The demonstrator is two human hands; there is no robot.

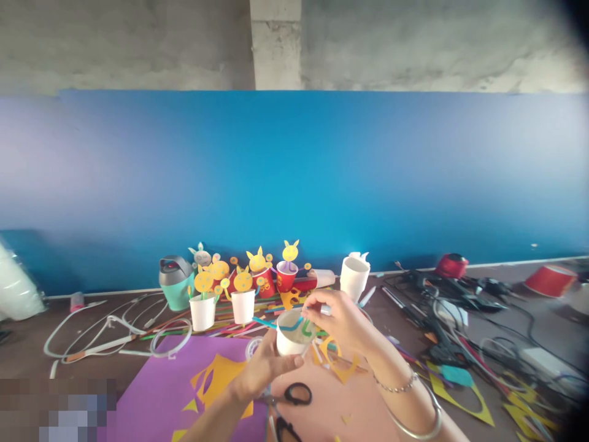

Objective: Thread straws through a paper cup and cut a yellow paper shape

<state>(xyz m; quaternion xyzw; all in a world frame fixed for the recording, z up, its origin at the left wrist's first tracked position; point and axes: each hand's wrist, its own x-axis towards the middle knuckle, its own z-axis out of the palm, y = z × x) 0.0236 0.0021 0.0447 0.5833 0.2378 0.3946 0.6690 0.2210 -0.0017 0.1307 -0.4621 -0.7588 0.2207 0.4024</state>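
Observation:
My left hand (269, 368) is wrapped round a white paper cup (291, 345) from the left, its mouth tilted toward me. A blue pipe cleaner (264, 323) pokes out over the left rim and runs across the inside. Beside it in the cup lies a curled green pipe cleaner (307, 330). Above the right rim my right hand (329, 313) is closed in a pinch, fingertips at the inner end of the blue one. Below the cup, black-handled scissors (298, 394) lie on pinkish paper (335, 405), with a roll of clear tape (253, 348) to the left.
Behind stand white cups (202, 313) and red cups (286, 279) bearing yellow paper animal heads. Stacked white cups (354, 276) are at back right. Purple paper (156, 380) with yellow scraps lies left. A teal container (177, 285) and white cable (110, 344) stand beyond; black cables (442, 350) tangle right.

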